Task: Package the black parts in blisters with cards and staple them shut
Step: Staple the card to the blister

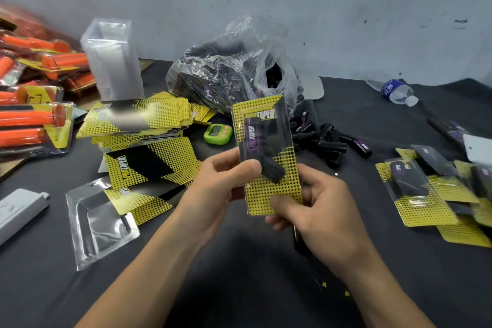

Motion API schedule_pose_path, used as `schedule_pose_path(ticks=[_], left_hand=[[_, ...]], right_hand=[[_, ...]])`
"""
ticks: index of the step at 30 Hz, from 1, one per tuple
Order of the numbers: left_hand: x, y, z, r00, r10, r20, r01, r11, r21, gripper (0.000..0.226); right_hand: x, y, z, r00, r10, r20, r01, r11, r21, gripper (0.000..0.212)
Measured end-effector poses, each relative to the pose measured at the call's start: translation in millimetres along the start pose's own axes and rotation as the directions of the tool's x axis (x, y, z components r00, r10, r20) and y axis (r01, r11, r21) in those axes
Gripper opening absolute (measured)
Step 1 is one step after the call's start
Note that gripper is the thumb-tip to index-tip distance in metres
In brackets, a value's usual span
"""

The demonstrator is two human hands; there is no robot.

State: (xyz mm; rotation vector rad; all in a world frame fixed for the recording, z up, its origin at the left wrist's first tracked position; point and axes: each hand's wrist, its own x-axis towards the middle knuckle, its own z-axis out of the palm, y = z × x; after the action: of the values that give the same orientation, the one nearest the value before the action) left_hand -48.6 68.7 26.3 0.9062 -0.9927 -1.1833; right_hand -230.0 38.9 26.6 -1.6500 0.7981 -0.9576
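Counter point(239, 287): dark cloth, loose black parts point(327, 144) toward its far edge.
Left hand point(215, 184): pinches blister pack's point(263, 192) left side.
Right hand point(319, 210): grips its lower end.

The scene is lit evenly and softly, and only faint shadows are cast on the dark surface point(239, 287). Glare is seen on the plastic bag point(239, 61) and cards point(138, 114). Edges are bent and blurred.

One bottle point(396, 92), one timer point(217, 133) (green)
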Motion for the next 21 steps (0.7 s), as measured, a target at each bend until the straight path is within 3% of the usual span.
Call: schedule_pose_path(ticks=[3,7,14,18,21], left_hand=[[-1,-1,3,0.999,0.045,0.028,-0.048,0.993,0.108,0.045],[-2,-9,8,0.999,0.032,0.028,-0.039,0.937,0.348,0.015],[-4,-11,13,0.997,0.073,0.022,-0.076,0.922,0.380,0.005],[-3,-10,15,0.990,0.115,-0.076,-0.076,0.917,0.391,0.010],[-5,-8,16,0.959,0.241,-0.148,-0.128,0.835,0.535,0.011]], right_hand=[[1,0,-2,0.995,0.053,-0.089,-0.035,0.980,0.196,0.025],[1,3,-5,0.987,0.089,-0.136,-0.043,0.949,0.311,0.028],[0,7,-5,0.985,0.057,-0.162,-0.015,0.969,0.247,0.027],[2,7,-5,0.973,-0.002,-0.232,0.036,0.989,0.146,0.018],[3,10,-8,0.915,-0.054,-0.399,0.055,0.998,-0.011,0.046]])
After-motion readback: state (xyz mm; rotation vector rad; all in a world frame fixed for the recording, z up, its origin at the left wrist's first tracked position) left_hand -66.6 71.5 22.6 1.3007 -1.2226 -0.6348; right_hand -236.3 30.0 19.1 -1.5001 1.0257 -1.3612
